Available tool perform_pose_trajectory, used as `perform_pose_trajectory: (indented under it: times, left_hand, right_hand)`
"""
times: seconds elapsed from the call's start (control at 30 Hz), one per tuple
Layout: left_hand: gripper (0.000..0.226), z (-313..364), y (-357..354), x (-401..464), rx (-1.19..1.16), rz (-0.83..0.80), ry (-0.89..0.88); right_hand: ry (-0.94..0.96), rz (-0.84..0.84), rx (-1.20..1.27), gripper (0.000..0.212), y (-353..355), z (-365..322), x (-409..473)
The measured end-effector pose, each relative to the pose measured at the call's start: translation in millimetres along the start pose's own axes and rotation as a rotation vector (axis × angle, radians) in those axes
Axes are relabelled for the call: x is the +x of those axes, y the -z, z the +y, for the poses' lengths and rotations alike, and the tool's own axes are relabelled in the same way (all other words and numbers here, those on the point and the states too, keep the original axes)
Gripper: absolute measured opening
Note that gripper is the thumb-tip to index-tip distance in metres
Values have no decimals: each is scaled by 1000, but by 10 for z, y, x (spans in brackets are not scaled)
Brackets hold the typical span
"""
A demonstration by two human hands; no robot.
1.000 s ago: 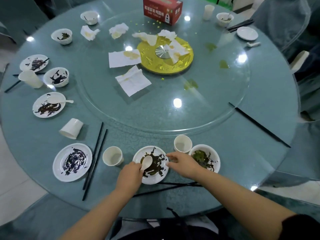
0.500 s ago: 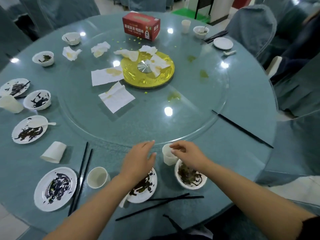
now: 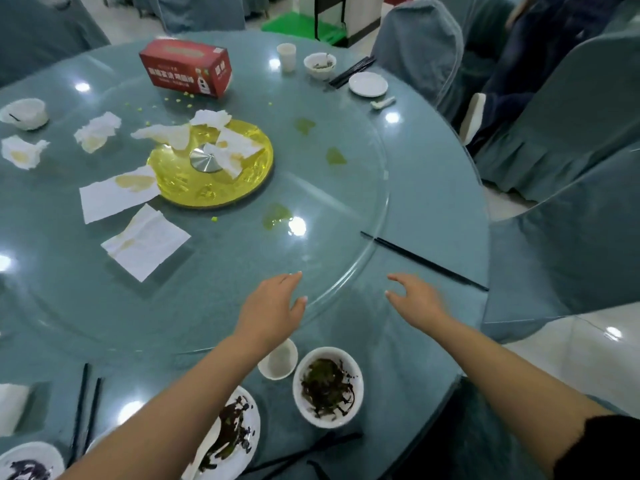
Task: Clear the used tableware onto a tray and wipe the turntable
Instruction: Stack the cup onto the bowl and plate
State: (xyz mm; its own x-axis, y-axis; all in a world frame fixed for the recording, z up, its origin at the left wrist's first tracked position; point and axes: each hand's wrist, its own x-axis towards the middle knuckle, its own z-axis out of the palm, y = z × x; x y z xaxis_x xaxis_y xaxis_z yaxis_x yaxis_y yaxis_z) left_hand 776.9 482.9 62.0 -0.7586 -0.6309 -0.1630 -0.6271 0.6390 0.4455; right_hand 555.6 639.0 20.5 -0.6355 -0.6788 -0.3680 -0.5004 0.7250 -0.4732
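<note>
While both the left hand [image 3: 273, 306] and right hand [image 3: 417, 299] are held open and empty above the turntable [image 3: 332, 202] edge, nothing is cleared: soiled bowl [image 3: 328, 386], plate [image 3: 235, 434], cup [image 3: 280, 362], chopsticks [image 3: 424, 260] and napkins [image 3: 145, 245] are left, and no tray is seen.

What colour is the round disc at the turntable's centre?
Translucent yellow-gold disc, with a silver metal hub in its middle; head view.

Single head cam, wide-angle, looks forward and down over the near worktop [image 3: 433, 216] edge. Close: forearms enter from 6 o'clock, turntable [image 3: 207, 271] fills centre-left, chairs [image 3: 554, 126] at 2 o'clock.
</note>
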Motion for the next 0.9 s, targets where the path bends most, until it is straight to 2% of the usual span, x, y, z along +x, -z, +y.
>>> perform_pose_trajectory:
  times: [0.13,0.27,0.4,0.77,0.9]
  left_hand:
    - [51,40,-125,167,7,-43,-5]
    - [52,45,-245,256,18,-97,-21]
    - [52,29,-331,288,7,-128,-16]
    - [51,151,-514,252,-25,-178,-92]
    - [52,277,-601,212,-11,-216,-157]
  right_hand:
    - [-72,-3,-265,59,126,427,360]
    - [-153,-112,-449,72,208,698,568]
    - [-175,-201,-476,80,212,843,616]
    - [-51,-138,-553,83,-194,830,102]
    - [-11,-145,-588,101,-338,741,-215]
